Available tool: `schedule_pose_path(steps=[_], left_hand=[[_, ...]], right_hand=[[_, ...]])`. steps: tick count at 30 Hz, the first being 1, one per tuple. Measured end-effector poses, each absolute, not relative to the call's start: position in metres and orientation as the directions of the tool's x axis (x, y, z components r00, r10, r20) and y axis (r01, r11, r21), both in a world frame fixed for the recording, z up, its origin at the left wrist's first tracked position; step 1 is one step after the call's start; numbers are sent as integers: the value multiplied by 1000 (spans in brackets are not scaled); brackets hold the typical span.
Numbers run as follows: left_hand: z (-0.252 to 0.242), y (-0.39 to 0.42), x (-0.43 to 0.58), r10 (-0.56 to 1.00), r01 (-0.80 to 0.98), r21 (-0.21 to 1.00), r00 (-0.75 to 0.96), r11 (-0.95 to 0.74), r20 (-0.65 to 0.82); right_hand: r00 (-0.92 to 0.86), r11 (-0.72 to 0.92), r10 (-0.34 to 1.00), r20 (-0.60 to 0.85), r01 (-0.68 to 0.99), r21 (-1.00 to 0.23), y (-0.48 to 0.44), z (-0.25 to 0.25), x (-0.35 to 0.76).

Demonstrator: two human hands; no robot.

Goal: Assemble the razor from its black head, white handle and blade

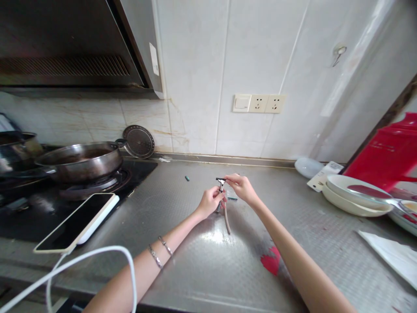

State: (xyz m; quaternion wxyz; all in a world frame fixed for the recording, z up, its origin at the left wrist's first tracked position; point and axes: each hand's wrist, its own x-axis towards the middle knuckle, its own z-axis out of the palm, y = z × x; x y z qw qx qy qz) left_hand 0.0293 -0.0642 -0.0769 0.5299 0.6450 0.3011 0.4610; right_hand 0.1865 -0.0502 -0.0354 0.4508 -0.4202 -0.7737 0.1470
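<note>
A small T-shaped razor (222, 186) stands upright over the counter, with a black head, a pale neck and a dark handle. My left hand (210, 202) is closed around its handle. At the top, the fingertips of my right hand (240, 186) pinch the end of the razor's head. Below my left hand a thin, curved tan strip (227, 221) reaches down to the metal; whether it is held I cannot tell. Beside my right wrist lies a small clear piece with a dark teal edge (232, 198). A little dark green piece (186, 178) lies farther left.
On the left, a steel pan (81, 161) sits on the black stove (141, 171), and a phone (76, 221) trails a white cable (97, 248) across my left forearm. Bowls (356, 204), white paper (391, 252) and a red container (387, 152) occupy the right.
</note>
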Motion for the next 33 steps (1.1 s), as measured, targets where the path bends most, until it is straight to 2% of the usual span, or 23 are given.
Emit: schedule_pose_path(steps=[7,14,27,30,33], left_hand=[[-77,-63,29,875,-105,963,404,-247,269],[-76,-62,27,896,-101,968,368,-227,249],[-81,-60,28,881,-89,961,384,-261,275],[-81,-59,28,889,-60,956,355,-287,290],[-78,-59,28,899,-59,954,323,-294,297]], right_hand=[[-264,625,768,584,507,-593,-49,-36,188],[-156,576,794,588,504,-644,-47,-41,183],[-272,608,781,562,537,-585,-51,-32,188],[-225,575,809,543,500,-648,-49,-35,185],[-179,550,832,525,396,-736,-47,-39,182]])
